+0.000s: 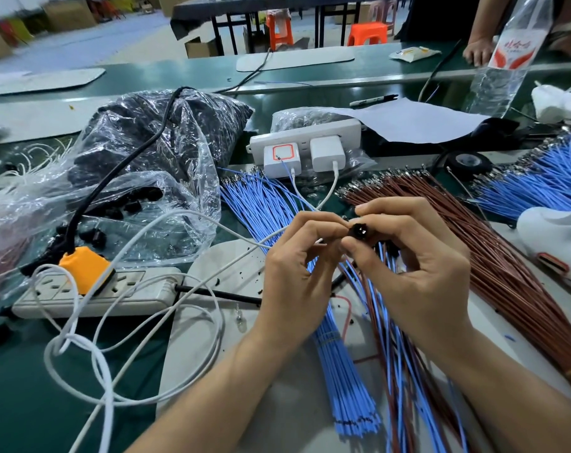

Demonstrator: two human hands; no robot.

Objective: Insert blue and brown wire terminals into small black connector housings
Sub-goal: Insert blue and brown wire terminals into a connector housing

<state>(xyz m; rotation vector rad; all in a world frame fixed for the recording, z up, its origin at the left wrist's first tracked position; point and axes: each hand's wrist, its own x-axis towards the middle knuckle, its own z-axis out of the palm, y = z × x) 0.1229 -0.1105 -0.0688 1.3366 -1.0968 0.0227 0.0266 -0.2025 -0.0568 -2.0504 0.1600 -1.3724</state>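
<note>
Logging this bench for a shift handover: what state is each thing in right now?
black connector housing, held up, pinched by the right hand
left hand, fingers curled at the housing; what they pinch is hidden
blue wires, bundled, lying flat
brown wires, bundled, lying flat
orange plug, plugged into the power strip
red-marked charger, plugged in
plain white charger, plugged in

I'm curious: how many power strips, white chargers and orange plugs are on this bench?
Power strips: 2, one near, one far
White chargers: 2, side by side in the far strip
Orange plug: 1, in the near strip
Total: 5
</note>
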